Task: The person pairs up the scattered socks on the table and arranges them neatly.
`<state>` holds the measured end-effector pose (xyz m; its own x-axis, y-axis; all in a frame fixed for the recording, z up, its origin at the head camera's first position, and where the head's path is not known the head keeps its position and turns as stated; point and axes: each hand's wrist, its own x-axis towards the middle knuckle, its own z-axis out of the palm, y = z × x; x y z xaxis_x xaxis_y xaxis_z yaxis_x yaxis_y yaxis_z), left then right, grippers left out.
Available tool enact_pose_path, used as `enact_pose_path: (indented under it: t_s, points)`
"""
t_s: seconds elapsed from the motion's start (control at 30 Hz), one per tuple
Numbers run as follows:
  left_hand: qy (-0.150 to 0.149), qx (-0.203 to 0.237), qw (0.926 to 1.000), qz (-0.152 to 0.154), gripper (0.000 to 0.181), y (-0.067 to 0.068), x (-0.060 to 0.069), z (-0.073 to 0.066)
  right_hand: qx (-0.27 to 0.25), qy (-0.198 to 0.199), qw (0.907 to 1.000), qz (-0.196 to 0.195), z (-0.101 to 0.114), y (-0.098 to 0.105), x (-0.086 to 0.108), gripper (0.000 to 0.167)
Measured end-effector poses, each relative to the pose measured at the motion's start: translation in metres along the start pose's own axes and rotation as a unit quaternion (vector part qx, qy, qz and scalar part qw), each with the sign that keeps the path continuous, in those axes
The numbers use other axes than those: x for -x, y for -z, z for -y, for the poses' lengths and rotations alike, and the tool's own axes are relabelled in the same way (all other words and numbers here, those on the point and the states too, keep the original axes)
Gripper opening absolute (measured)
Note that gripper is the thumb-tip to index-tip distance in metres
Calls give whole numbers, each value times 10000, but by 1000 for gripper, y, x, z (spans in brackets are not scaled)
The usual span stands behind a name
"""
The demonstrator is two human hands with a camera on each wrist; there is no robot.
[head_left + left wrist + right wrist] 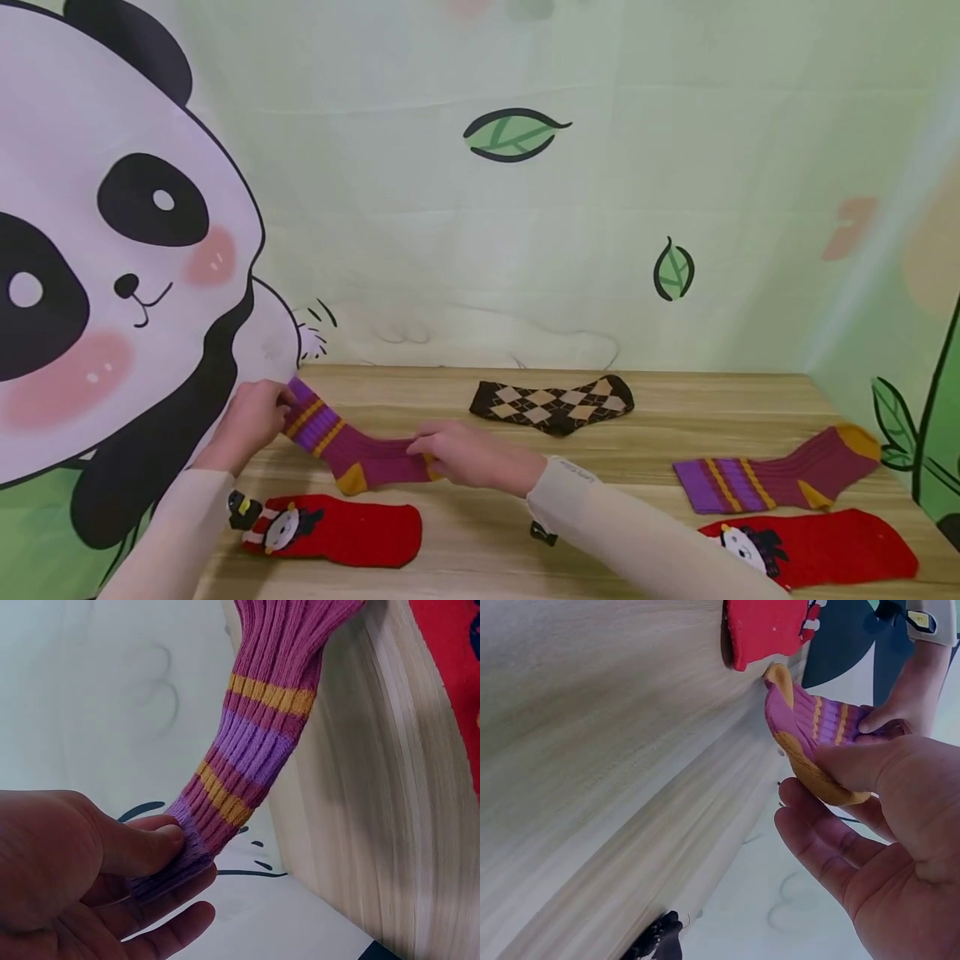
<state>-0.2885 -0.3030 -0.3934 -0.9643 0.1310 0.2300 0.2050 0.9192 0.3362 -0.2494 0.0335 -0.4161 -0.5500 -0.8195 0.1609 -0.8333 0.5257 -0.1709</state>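
A purple-and-magenta sock with yellow stripes is stretched between my two hands at the table's left. My left hand pinches its purple cuff, thumb on top, as the left wrist view shows the ribbed leg running up from it. The right hand pinches the yellow toe between thumb and fingers. In the head view the sock's yellow heel hangs low, near a red sock with a cartoon face lying in front.
A black-and-tan argyle sock lies at the back of the wooden table. On the right lie a matching purple-and-magenta sock and another red sock. A panda-printed cloth hangs behind the table.
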Motion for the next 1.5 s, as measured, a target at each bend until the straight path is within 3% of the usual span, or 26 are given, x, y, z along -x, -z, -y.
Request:
enact_pose_path:
  t_s: [0.17,0.5,0.87,1.2,1.5]
  points:
    - [-126,29,9999,-102,4,2,6,-3,-51,42,10000,-24,-1,4,6,29]
    - [-103,108,9999,-33,7,6,16,-10,-7,101,9999,72,-2,7,16,30]
    - [-465,-52,9983,-335,3,8,24,-15,-134,126,9998,8,-1,19,27,27]
    - [-259,105,9994,-195,5,10,36,-23,-281,81,9995,-86,-5,26,44,26]
    - [-447,190,9985,-261,7,10,42,-32,-279,-98,9995,-142,-8,33,60,27]
